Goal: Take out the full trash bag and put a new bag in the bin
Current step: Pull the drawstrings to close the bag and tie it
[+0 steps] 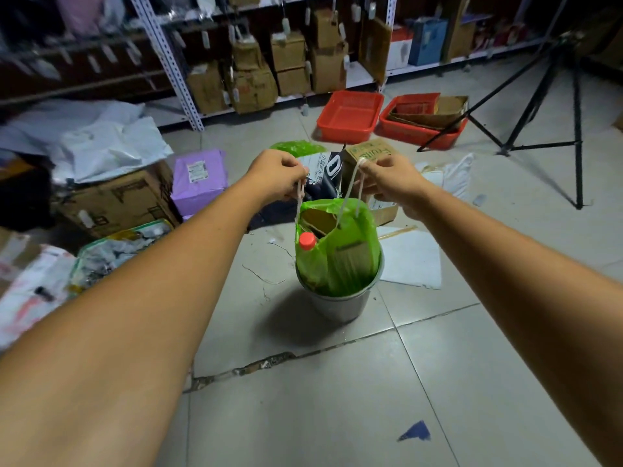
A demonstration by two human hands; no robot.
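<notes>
Left hand point(277, 176) and right hand point(387, 183) grip clenched on drawstrings point(350, 183), green trash bag point(337, 254) upright — lower end in bin point(340, 306)

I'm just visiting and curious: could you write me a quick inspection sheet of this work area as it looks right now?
Surface: grey tiled floor, cracked joint.
Job's things: green trash bag, full, partly raised from the metal bin; bottle's red cap showing.
Clutter: purple parcel, cardboard boxes, loose mailers.
Grippers: left hand and right hand each pinch a white drawstring.
Cables: nothing seen.
Surroundings: shelving with boxes, red baskets, black tripod.
</notes>
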